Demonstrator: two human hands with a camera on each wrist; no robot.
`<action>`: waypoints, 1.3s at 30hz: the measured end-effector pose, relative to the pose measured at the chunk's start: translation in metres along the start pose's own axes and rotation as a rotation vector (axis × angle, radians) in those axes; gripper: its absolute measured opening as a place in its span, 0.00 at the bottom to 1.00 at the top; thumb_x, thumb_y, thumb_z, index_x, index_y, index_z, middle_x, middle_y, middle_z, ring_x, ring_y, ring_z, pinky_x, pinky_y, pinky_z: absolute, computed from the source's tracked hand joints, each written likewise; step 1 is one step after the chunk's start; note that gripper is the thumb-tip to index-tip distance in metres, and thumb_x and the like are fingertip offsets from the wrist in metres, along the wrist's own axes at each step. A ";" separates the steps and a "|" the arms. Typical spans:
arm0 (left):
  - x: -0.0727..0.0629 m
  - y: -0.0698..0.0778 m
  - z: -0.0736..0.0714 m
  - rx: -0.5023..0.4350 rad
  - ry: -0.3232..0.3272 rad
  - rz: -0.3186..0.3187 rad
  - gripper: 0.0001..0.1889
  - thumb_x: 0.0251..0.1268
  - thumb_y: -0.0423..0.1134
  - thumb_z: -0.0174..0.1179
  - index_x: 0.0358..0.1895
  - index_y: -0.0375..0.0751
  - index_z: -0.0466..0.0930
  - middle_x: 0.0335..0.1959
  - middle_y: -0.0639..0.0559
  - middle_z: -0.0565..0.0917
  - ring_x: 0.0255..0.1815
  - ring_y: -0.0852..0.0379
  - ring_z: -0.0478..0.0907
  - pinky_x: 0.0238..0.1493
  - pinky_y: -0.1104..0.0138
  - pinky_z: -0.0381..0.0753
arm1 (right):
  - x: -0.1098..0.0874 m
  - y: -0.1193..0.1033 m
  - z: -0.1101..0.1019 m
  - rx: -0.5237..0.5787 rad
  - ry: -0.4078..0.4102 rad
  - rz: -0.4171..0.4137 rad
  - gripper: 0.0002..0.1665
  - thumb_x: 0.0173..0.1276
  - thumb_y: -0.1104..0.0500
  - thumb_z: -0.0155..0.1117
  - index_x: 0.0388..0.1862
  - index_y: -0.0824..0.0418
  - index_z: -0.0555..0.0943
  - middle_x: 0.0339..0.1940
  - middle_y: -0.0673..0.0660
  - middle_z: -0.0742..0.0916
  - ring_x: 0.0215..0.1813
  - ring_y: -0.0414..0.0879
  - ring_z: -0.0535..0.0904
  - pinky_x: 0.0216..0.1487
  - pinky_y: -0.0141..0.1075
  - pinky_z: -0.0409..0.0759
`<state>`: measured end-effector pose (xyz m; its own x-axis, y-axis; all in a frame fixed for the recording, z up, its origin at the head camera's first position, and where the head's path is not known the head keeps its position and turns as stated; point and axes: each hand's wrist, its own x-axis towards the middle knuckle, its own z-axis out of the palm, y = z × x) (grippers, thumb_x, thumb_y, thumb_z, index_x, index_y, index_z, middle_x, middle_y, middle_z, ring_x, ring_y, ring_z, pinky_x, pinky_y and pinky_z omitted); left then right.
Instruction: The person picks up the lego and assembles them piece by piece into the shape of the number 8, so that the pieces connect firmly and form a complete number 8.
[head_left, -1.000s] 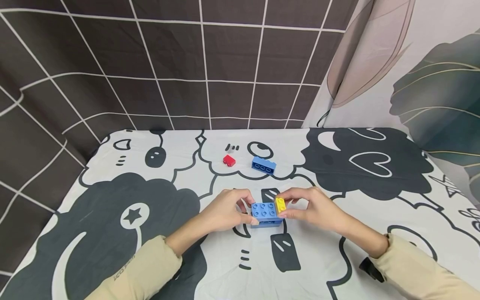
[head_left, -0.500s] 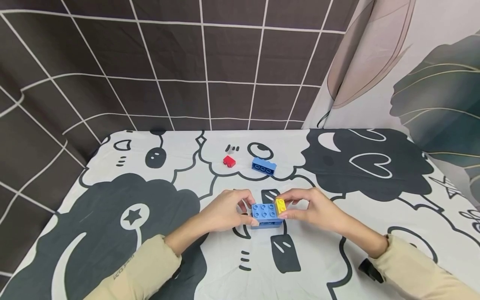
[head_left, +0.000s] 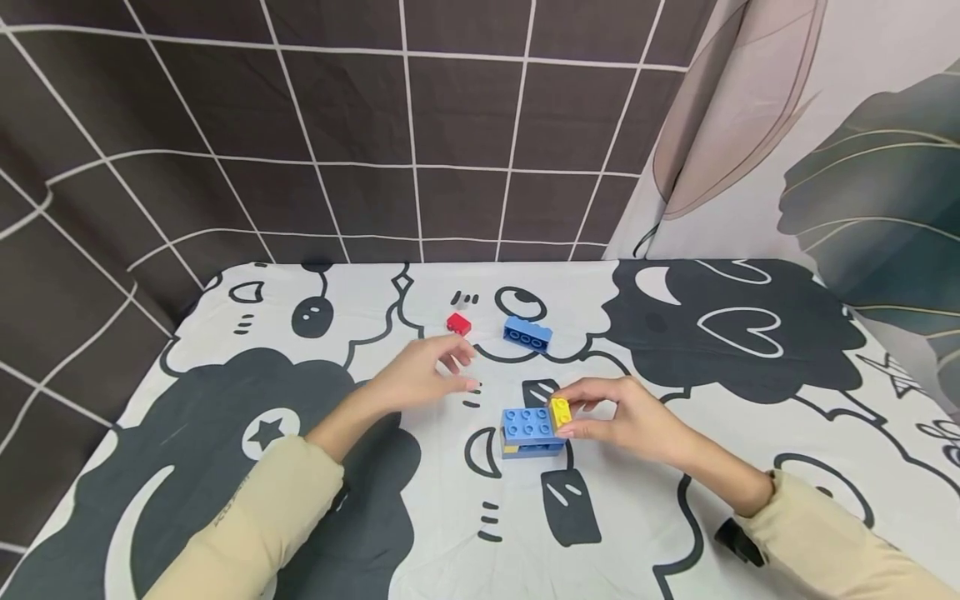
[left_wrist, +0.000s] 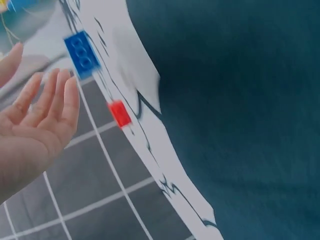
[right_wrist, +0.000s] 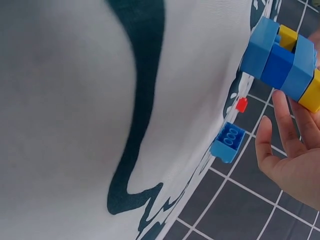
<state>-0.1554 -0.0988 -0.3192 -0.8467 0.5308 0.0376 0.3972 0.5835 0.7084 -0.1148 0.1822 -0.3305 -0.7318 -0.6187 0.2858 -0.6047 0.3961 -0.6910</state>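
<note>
My right hand [head_left: 628, 417] pinches a small yellow brick [head_left: 560, 412] between thumb and fingers, at the right end of a blue brick stack [head_left: 527, 425]. From the right wrist, the stack [right_wrist: 280, 62] shows light blue layers with a darker blue brick [right_wrist: 276, 66] and another yellow brick [right_wrist: 287, 37] between them. My left hand [head_left: 422, 375] is held off to the stack's left with relaxed fingers and nothing in them. Just beyond its fingertips lies a small red brick [head_left: 458, 324]. A loose blue brick [head_left: 527, 333] lies on its side to the right of that, hollow underside showing.
A white cloth [head_left: 465, 575] with dark cartoon prints covers the surface. Behind it hangs a dark grid-patterned curtain [head_left: 465, 108], with a leaf-print curtain [head_left: 862, 167] at the right. A small black object [head_left: 740, 543] shows by the right sleeve.
My left hand has let go of the stack's left end and moved up and left, close to the red brick. The right hand stays in place on the yellow brick.
</note>
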 end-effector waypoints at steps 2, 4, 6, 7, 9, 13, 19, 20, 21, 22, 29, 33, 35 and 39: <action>0.003 -0.005 -0.004 0.005 0.040 -0.052 0.18 0.55 0.37 0.65 0.48 0.34 0.75 0.42 0.44 0.79 0.41 0.52 0.76 0.38 0.64 0.75 | 0.000 0.000 0.000 -0.003 0.001 0.009 0.19 0.49 0.63 0.73 0.42 0.64 0.82 0.35 0.48 0.85 0.34 0.44 0.79 0.38 0.34 0.77; 0.006 -0.010 -0.007 0.006 0.080 -0.093 0.19 0.55 0.37 0.64 0.49 0.34 0.74 0.43 0.43 0.79 0.42 0.51 0.76 0.38 0.63 0.75 | -0.001 0.000 0.000 -0.006 0.003 0.016 0.19 0.48 0.63 0.73 0.42 0.64 0.82 0.35 0.48 0.85 0.34 0.44 0.79 0.38 0.34 0.77; 0.010 -0.015 -0.010 0.008 0.119 -0.116 0.19 0.56 0.36 0.64 0.50 0.34 0.74 0.44 0.42 0.79 0.42 0.50 0.76 0.38 0.62 0.76 | -0.001 0.001 0.000 -0.002 0.003 0.011 0.19 0.49 0.62 0.73 0.42 0.64 0.82 0.35 0.48 0.85 0.34 0.44 0.78 0.38 0.34 0.77; 0.012 -0.017 -0.011 0.014 0.138 -0.126 0.19 0.56 0.36 0.63 0.50 0.33 0.73 0.45 0.42 0.79 0.43 0.49 0.76 0.38 0.61 0.76 | -0.001 0.001 0.000 0.000 0.003 0.010 0.19 0.49 0.62 0.73 0.42 0.63 0.82 0.35 0.48 0.85 0.34 0.44 0.78 0.38 0.34 0.77; 0.017 -0.022 -0.013 0.030 0.173 -0.143 0.19 0.57 0.36 0.62 0.51 0.33 0.72 0.45 0.41 0.79 0.44 0.48 0.76 0.41 0.59 0.75 | 0.000 0.001 0.001 0.006 0.005 0.006 0.18 0.49 0.62 0.73 0.41 0.63 0.82 0.35 0.49 0.85 0.34 0.44 0.78 0.38 0.34 0.76; 0.028 -0.027 -0.015 0.044 0.207 -0.191 0.21 0.57 0.37 0.61 0.53 0.33 0.71 0.45 0.41 0.79 0.46 0.47 0.76 0.46 0.56 0.73 | 0.000 0.002 0.001 0.013 0.006 0.004 0.18 0.50 0.61 0.72 0.41 0.63 0.82 0.35 0.49 0.85 0.34 0.44 0.78 0.38 0.33 0.76; 0.045 -0.029 -0.016 0.061 0.179 -0.265 0.24 0.56 0.40 0.63 0.55 0.33 0.70 0.48 0.41 0.78 0.48 0.46 0.75 0.46 0.58 0.74 | 0.001 0.002 0.001 0.023 0.005 -0.015 0.17 0.50 0.61 0.72 0.40 0.62 0.82 0.35 0.49 0.85 0.33 0.44 0.78 0.37 0.33 0.76; 0.047 -0.030 -0.015 0.059 0.172 -0.280 0.25 0.56 0.41 0.64 0.55 0.34 0.70 0.48 0.41 0.77 0.48 0.47 0.74 0.47 0.58 0.73 | 0.001 0.002 0.001 0.025 0.005 -0.016 0.17 0.50 0.61 0.72 0.40 0.62 0.82 0.35 0.49 0.85 0.33 0.44 0.78 0.37 0.33 0.76; 0.049 -0.031 -0.015 0.059 0.165 -0.289 0.25 0.56 0.41 0.64 0.55 0.34 0.69 0.48 0.41 0.77 0.49 0.46 0.74 0.47 0.58 0.73 | 0.001 0.002 0.001 0.027 0.005 -0.017 0.17 0.50 0.61 0.72 0.40 0.62 0.82 0.35 0.49 0.85 0.33 0.44 0.78 0.37 0.33 0.76; 0.051 -0.032 -0.015 0.059 0.158 -0.299 0.25 0.56 0.41 0.64 0.55 0.34 0.69 0.49 0.41 0.77 0.49 0.46 0.74 0.48 0.58 0.73 | 0.001 0.002 0.001 0.027 0.005 -0.016 0.17 0.50 0.61 0.72 0.40 0.62 0.82 0.35 0.49 0.85 0.33 0.44 0.78 0.37 0.33 0.76; 0.062 -0.036 -0.010 0.098 0.120 -0.349 0.25 0.55 0.39 0.64 0.55 0.35 0.69 0.47 0.40 0.78 0.46 0.46 0.74 0.46 0.59 0.73 | 0.001 0.002 0.000 0.030 -0.001 -0.003 0.17 0.50 0.61 0.72 0.40 0.61 0.82 0.36 0.49 0.85 0.33 0.44 0.78 0.37 0.33 0.76; 0.065 -0.039 -0.007 0.137 0.118 -0.367 0.24 0.54 0.40 0.65 0.53 0.35 0.70 0.43 0.42 0.79 0.43 0.48 0.74 0.42 0.60 0.72 | 0.001 0.002 0.000 0.031 -0.005 0.000 0.17 0.50 0.61 0.72 0.41 0.62 0.82 0.36 0.49 0.85 0.33 0.44 0.77 0.38 0.33 0.76; 0.067 -0.041 -0.006 0.149 0.122 -0.367 0.24 0.54 0.41 0.65 0.52 0.35 0.70 0.41 0.42 0.79 0.42 0.48 0.73 0.42 0.60 0.71 | 0.001 0.002 0.000 0.032 -0.003 0.002 0.17 0.50 0.61 0.72 0.41 0.62 0.82 0.36 0.49 0.85 0.33 0.44 0.77 0.37 0.33 0.76; 0.068 -0.042 -0.004 0.175 0.132 -0.367 0.21 0.54 0.40 0.65 0.48 0.34 0.71 0.39 0.42 0.78 0.41 0.48 0.73 0.42 0.60 0.71 | 0.000 0.002 0.000 0.036 -0.002 0.003 0.17 0.50 0.61 0.72 0.41 0.62 0.82 0.35 0.49 0.85 0.33 0.44 0.77 0.37 0.33 0.76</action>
<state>-0.2312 -0.0895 -0.3435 -0.9768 0.1913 -0.0967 0.1051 0.8208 0.5614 -0.1163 0.1827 -0.3325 -0.7328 -0.6191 0.2825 -0.5909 0.3731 -0.7152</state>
